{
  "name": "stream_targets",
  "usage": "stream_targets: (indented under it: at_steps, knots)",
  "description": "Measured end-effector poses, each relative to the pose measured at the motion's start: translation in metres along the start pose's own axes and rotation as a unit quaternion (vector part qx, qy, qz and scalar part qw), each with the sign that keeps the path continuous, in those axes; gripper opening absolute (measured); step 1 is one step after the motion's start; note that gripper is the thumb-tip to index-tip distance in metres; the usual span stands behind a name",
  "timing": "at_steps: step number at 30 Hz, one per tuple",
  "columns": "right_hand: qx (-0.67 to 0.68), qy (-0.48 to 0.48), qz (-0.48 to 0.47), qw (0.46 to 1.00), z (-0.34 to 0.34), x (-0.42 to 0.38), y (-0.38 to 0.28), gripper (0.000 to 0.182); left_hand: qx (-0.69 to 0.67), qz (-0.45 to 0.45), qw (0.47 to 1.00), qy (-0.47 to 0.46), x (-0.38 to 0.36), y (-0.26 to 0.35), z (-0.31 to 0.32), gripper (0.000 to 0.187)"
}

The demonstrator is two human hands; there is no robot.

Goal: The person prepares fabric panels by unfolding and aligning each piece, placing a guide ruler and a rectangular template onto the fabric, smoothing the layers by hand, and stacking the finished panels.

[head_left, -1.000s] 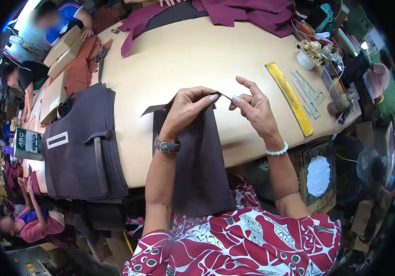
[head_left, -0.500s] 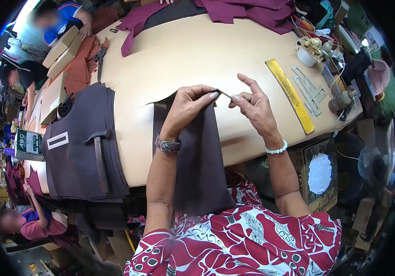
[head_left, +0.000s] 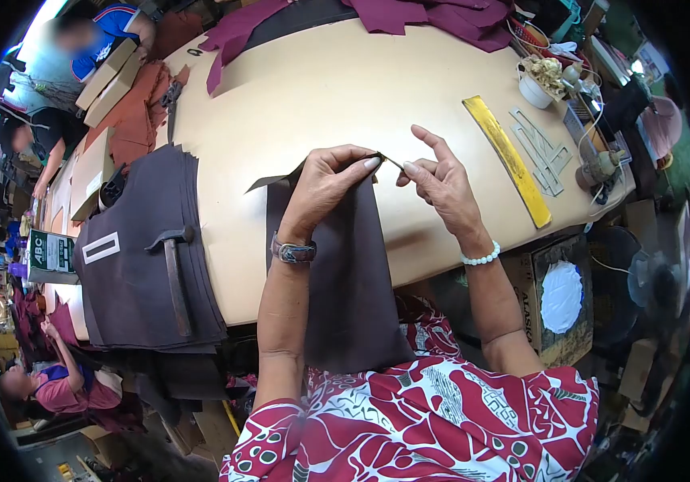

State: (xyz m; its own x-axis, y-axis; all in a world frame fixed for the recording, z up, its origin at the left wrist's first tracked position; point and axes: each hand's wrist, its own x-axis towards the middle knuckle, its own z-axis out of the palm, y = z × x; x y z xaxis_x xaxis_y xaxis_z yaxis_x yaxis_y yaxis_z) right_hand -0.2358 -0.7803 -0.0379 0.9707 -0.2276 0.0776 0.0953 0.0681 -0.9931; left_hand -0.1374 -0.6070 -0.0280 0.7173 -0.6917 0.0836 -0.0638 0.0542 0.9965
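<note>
My left hand point(head_left: 325, 183) pinches the upper edge of a dark brown sheet point(head_left: 349, 281), which looks like leather or coated cloth. The sheet hangs down over the table's front edge towards my lap. Between thumb and fingers, my right hand point(head_left: 445, 193) grips a thin stick-like tool point(head_left: 392, 161), its index finger raised. The tool's far tip meets the sheet's edge right by my left thumb; the exact contact is too small to make out.
Left of my arms, a hammer point(head_left: 175, 281) and a white rectangular frame point(head_left: 101, 248) lie on stacked dark sheets point(head_left: 140, 201). A yellow ruler point(head_left: 508, 161) and clear templates point(head_left: 541, 153) rest at right on the table point(head_left: 297, 88). Scissors point(head_left: 172, 100) lie far left; co-workers sit beyond.
Both hands hold nearly the same pose, with the tool tip still at the sheet's edge. A flap of the sheet left of my left hand now sticks out further left.
</note>
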Motion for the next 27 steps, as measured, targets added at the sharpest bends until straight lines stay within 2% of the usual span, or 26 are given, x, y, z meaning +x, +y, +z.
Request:
stream_targets:
  at_steps: [11,14,16,18,19,20,21,24,27]
  knots:
    - [0.022,0.011,0.008,1.0,0.0,-0.001,0.011,0.062,0.008,-0.022,1.0,0.008,-0.001,-0.007,0.001,0.02]
    - [-0.066,0.083,-0.006,0.994,-0.007,0.001,0.038,0.06,0.026,-0.027,0.999,0.024,0.002,-0.022,0.003,0.021]
    - [-0.224,0.165,-0.038,0.96,-0.023,-0.003,0.048,0.057,0.082,-0.016,0.995,0.056,0.008,-0.04,0.005,0.021]
    - [-0.367,0.238,-0.049,0.898,-0.042,-0.006,0.043,0.053,0.135,-0.024,0.988,0.075,0.013,-0.05,0.007,0.021]
    - [-0.407,0.264,-0.053,0.873,-0.056,-0.005,0.042,0.053,0.162,-0.025,0.982,0.089,0.017,-0.054,0.007,0.022]
    - [-0.445,0.29,-0.061,0.845,-0.072,-0.002,0.04,0.053,0.194,0.016,0.975,0.104,0.022,-0.061,0.006,0.024]
    - [-0.48,0.315,-0.066,0.816,-0.085,0.0,0.04,0.053,0.207,-0.003,0.972,0.113,0.026,-0.062,0.007,0.024]
    - [-0.555,0.337,-0.082,0.756,-0.126,0.01,0.046,0.047,0.254,0.047,0.955,0.145,0.042,-0.07,0.012,0.021]
    - [-0.608,0.327,-0.094,0.717,-0.151,0.018,0.057,0.036,0.29,0.115,0.933,0.178,0.048,-0.078,0.017,0.017]
